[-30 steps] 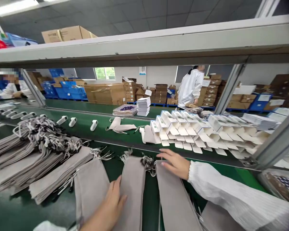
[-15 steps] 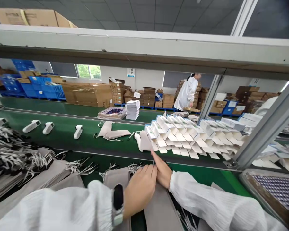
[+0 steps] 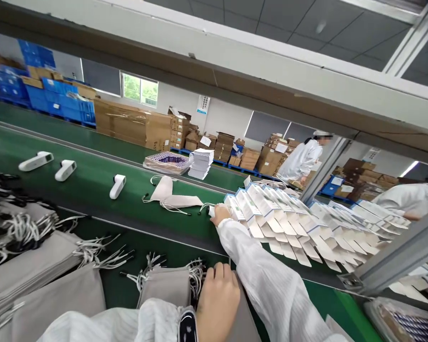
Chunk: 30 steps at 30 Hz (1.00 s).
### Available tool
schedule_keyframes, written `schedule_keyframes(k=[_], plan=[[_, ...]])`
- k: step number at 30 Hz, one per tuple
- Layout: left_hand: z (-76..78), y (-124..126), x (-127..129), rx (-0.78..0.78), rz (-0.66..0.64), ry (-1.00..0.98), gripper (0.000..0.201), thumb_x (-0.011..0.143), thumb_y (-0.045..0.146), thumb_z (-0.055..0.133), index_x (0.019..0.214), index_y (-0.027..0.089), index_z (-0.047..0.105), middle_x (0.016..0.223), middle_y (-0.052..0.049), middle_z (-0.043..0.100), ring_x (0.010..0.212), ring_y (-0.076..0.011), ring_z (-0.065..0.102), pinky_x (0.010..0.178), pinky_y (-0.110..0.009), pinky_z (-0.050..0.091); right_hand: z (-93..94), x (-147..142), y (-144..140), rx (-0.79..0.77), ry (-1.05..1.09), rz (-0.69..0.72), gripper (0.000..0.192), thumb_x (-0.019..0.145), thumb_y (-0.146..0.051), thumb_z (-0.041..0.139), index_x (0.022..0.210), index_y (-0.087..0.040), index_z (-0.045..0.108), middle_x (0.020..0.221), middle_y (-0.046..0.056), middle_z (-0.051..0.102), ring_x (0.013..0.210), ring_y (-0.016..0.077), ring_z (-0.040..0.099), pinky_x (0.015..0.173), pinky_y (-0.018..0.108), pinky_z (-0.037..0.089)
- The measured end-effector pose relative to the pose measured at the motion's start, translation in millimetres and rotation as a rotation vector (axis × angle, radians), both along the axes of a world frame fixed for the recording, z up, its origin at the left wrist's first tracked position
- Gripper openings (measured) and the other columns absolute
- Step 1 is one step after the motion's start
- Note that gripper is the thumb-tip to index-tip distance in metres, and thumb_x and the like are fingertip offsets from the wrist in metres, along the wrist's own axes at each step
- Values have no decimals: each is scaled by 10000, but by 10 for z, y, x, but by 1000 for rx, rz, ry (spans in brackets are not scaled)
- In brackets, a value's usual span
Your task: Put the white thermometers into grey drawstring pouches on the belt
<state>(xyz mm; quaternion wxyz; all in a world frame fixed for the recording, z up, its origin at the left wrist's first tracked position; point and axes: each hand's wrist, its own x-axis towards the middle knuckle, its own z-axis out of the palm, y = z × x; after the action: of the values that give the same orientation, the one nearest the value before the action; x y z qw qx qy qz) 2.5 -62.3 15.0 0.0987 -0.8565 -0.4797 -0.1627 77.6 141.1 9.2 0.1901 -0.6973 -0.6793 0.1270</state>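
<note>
- From my end, the belt (image 3: 89, 187) ran crosswise ahead, the cartons (image 3: 258, 202) standing on it just right of the right hand (image 3: 221, 214).
- Nearer me, the long bag (image 3: 248, 320) lay partly under the left hand (image 3: 219, 297), its long axis running away from me.
- On the belt, a loose bag (image 3: 181, 201) lay left of the right hand, its long axis along the belt, roughly toward that hand.
- The left hand rested back up, fingers together; whether they pinched cloth I couldn't tell.
- The right hand, farther out, had its fingers bent; its grip was hidden from me.
- Smallest, a white piece (image 3: 211, 211) showed at the right hand's left side, far from the left; I couldn't read its axis.
</note>
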Motion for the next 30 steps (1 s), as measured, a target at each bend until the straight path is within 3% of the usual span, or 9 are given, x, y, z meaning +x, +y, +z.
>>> schedule_keyframes(k=[5, 8, 10, 13, 18, 21, 23, 26, 30], plan=[[55, -108, -81, -20, -24, -55, 189, 674, -23, 497, 698, 101, 638, 642, -104, 546, 665, -211, 520, 511, -281, 385, 97, 328, -17, -33, 214, -3, 511, 647, -285, 601, 1117, -157, 445, 1021, 98, 578, 960, 228, 550, 784, 339, 438], [26, -141, -50, -33, -22, -41, 199, 651, -37, 496, 685, 94, 641, 633, -106, 547, 656, -220, 524, 504, -287, 377, 208, 449, -227, -25, 398, 22, 564, 740, -345, 487, 1239, -205, 264, 969, 62, 585, 845, 168, 595, 654, 292, 487], [7, -148, -6, -41, -18, -12, 213, 639, -42, 485, 709, 85, 641, 641, -112, 555, 641, -227, 527, 499, -301, 374, 279, 472, -424, 1, 638, 99, 626, 724, -353, 507, 1260, -280, 192, 911, 24, 579, 781, 163, 604, 605, 298, 496], [39, -144, 3, -51, -39, 33, 254, 662, -45, 441, 766, 91, 629, 672, -112, 573, 638, -227, 530, 532, -329, 379, 347, 465, -697, 72, 955, 213, 721, 638, -348, 601, 1241, -357, 207, 846, -10, 549, 704, 162, 596, 582, 316, 498], [315, -40, -239, -258, -144, 142, 226, 718, -13, 413, 682, 121, 590, 681, -89, 593, 727, -234, 531, 649, -365, 364, 400, 461, -903, 210, 1158, 214, 690, 577, -348, 651, 1164, -328, 290, 960, 7, 523, 745, 147, 571, 608, 281, 491], [510, 86, -353, -431, -243, 0, 186, 817, 173, 406, 686, 166, 537, 674, -27, 582, 669, -184, 520, 609, -299, 343, 493, 479, -947, 180, 1366, 228, 627, 587, -317, 658, 1106, -346, 307, 900, -21, 540, 713, 138, 565, 580, 284, 491], [585, 168, -355, -500, -213, -140, 198, 835, 274, 394, 695, 186, 502, 659, 9, 557, 627, -154, 505, 550, -249, 309, 570, 499, -977, 153, 1471, 277, 550, 605, -285, 656, 1048, -349, 337, 845, -45, 552, 699, 128, 561, 578, 290, 494], [604, 263, -309, -531, -141, -307, 243, 818, 365, 411, 660, 187, 458, 607, 37, 502, 574, -128, 462, 503, -220, 259, 648, 534, -1009, 111, 1523, 335, 486, 612, -251, 658, 995, -335, 372, 781, -59, 561, 660, 120, 553, 540, 279, 494], [570, 353, -305, -561, -125, -457, 273, 795, 426, 432, 675, 183, 466, 598, 48, 455, 551, -110, 414, 504, -214, 260, 671, 583, -987, 128, 1530, 293, 494, 602, -245, 664, 998, -326, 379, 745, -59, 558, 650, 117, 548, 510, 248, 485]])
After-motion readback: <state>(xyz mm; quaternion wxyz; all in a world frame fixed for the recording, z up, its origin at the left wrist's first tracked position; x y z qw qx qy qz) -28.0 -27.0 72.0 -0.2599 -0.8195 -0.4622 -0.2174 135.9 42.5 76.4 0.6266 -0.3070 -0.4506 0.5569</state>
